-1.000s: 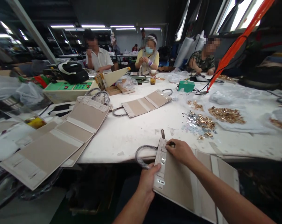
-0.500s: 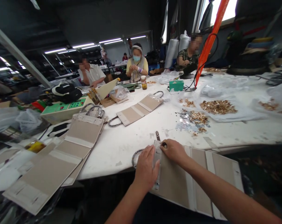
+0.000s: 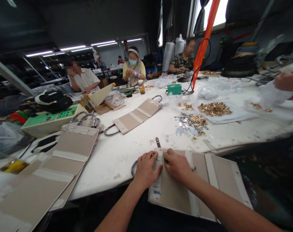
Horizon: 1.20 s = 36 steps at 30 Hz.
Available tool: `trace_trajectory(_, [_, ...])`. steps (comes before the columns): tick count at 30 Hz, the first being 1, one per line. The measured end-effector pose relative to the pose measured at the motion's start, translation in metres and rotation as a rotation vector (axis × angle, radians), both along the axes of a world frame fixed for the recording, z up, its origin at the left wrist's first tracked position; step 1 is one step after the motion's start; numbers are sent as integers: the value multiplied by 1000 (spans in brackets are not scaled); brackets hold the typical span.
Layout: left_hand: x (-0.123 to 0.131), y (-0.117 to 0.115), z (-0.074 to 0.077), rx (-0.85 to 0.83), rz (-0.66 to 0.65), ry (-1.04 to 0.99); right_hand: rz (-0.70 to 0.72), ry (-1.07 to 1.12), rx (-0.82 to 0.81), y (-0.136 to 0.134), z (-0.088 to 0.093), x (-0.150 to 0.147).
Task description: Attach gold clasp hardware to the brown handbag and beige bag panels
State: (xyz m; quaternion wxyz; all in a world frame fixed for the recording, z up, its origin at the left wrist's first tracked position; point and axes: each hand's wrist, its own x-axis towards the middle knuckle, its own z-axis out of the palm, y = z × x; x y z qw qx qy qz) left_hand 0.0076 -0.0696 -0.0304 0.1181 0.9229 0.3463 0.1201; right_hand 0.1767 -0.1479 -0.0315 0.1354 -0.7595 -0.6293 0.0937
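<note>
A beige bag panel with white strips lies at the table's front edge, partly overhanging it. My left hand rests flat on its left end, fingers stretched over the white strip. Close beside it, my right hand is closed around a small dark tool, pressed to the panel near that strip. The grip hides most of the tool, so its exact kind does not show. A dark looped handle sticks out left of the panel. Just beyond the panel's top edge lies a small dark strap with metal on it.
More beige panels are stacked at left; another panel lies mid-table. Gold metal fittings and silver pieces form piles at right. A green box stands behind. Co-workers sit opposite; another person's hand is at far right.
The view has turned slightly right. My right hand has moved slightly down the strip with the dark tool. Another person's hand has come into view at the right edge.
</note>
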Motion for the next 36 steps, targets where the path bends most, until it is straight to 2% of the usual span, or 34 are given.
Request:
trace_trajectory(9, [2,1,-9,101,-51,40,-31,13,-1,6,5,-11])
trace_trajectory(17, [-1,0,-6,168,-103,82,4,70,-16,7,13,-6])
trace_trajectory(21, [-3,-1,-5,119,-28,56,-54,112,2,24,20,36])
trace_trajectory(26, [-5,3,-10,37,-12,-9,-315,52,-35,58,23,126])
trace_trajectory(29, [-6,6,-15,12,-7,-47,-404,-4,-92,76,19,165])
trace_trajectory(32, [-6,7,-17,-4,-4,-68,-408,-33,-141,87,11,184])
trace_trajectory(36, [-7,6,-15,-32,-1,-67,-396,-59,-163,93,2,191])
